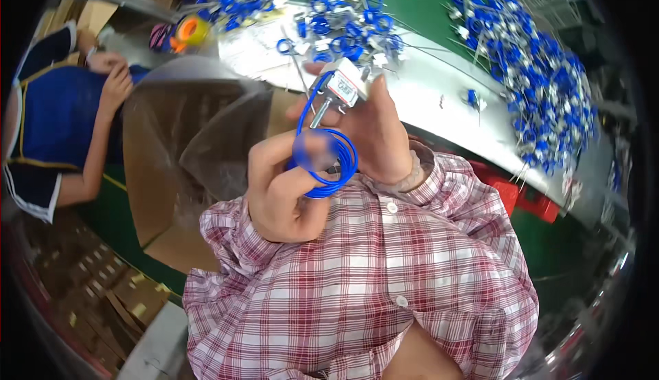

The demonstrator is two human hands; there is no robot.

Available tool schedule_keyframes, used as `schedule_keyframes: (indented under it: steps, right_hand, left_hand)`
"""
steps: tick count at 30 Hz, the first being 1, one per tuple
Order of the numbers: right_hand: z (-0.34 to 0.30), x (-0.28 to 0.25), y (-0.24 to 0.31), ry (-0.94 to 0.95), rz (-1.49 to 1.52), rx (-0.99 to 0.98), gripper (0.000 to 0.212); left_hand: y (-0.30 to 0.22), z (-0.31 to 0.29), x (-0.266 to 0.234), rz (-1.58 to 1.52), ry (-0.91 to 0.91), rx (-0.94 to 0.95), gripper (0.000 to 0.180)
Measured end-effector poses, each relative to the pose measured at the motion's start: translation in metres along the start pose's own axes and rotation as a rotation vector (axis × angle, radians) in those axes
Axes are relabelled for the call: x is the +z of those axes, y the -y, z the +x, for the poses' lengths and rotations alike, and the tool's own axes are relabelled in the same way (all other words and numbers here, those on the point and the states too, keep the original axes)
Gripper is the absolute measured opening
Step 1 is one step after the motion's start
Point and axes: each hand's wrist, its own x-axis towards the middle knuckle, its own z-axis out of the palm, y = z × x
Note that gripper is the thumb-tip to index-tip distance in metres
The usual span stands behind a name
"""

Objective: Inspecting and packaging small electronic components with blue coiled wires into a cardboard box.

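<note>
A coil of blue cable (pixel 348 164) is pinched by the closed fingers of my left hand (pixel 285 191), in front of my chest. The cable runs up to a small white box-shaped device (pixel 344 86) with a printed label. A thin metal rod (pixel 319 114) slants down from this device toward the coil. Behind the device, the bent fingers of my right hand (pixel 381 133) support it, palm turned up. That hand's thumb points upward, away from the label. Part of the right fingers is hidden behind the device and cable.
Heaps of similar blue coiled pieces (pixel 546 91) lie on the metal-topped bench (pixel 429 95), right and far. An open cardboard box (pixel 154 174) with clear plastic lining stands left. Beyond it is another person (pixel 62 112). Orange tape rolls (pixel 189 31) sit at the far left.
</note>
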Motion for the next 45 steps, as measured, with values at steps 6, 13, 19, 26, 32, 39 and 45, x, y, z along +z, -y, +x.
schedule_keyframes:
  steps: [6, 13, 19, 26, 32, 39, 45]
  right_hand:
    - [-0.047, -0.010, 0.010, -0.368, -0.249, -0.509, 0.075]
    - [-0.083, -0.023, 0.011, -0.196, -0.393, -0.957, 0.043]
    - [-0.096, -0.021, 0.017, -0.226, -0.471, -1.140, 0.048]
    - [-0.104, -0.012, 0.018, -0.304, -0.443, -1.103, 0.048]
    - [-0.100, -0.007, 0.019, -0.476, -0.383, -1.144, 0.046]
    - [-0.105, -0.013, 0.022, -0.298, -0.499, -1.111, 0.048]
    - [-0.111, -0.020, 0.023, -0.335, -0.544, -1.107, 0.047]
  left_hand:
    - [-0.001, 0.024, 0.034, -0.241, -0.432, 0.237, 0.027]
    - [-0.034, 0.051, 0.063, 0.024, 0.109, 0.328, 0.031]
    - [-0.042, 0.050, 0.074, -0.109, 0.134, 0.323, 0.030]
    - [-0.049, 0.053, 0.071, -0.049, 0.183, 0.344, 0.029]
    - [-0.062, 0.049, 0.073, -0.074, 0.295, 0.235, 0.024]
    - [-0.049, 0.040, 0.079, -0.274, 0.078, 0.173, 0.023]
    - [-0.054, 0.040, 0.086, -0.243, 0.074, 0.128, 0.020]
